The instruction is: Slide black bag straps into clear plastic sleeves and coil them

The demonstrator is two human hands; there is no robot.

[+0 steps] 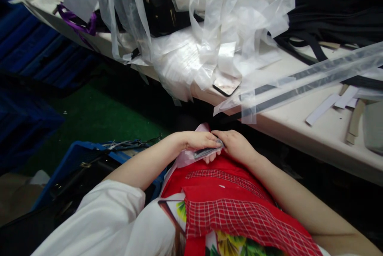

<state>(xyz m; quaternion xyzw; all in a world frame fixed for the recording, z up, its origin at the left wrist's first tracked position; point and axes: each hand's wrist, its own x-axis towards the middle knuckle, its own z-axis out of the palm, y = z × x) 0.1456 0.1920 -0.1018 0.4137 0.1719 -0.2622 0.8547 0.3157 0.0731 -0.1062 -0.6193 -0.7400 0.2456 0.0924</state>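
Note:
My left hand (201, 141) is in front of the red apron, its fingers closed around a dark strip in clear plastic (205, 152). The plastic hangs loose below and beyond the wrist. Close against it, my right hand (236, 144) has its fingers bent at the strip's end, where they meet the left fingertips. Part of the right fingers is hidden, and the strip's exact kind is unclear. Beyond the hands, a large heap of clear plastic sleeves (179, 54) spills over the edge of the white table (278, 128).
A phone-like flat object (227, 84) lies at the table edge. Long dark strips in plastic (314, 78) cross the table, near paper pieces (323, 108). Black straps (326, 24) are piled behind. A blue crate (70, 160) with black items stands at left; more blue crates (32, 48) are stacked beyond.

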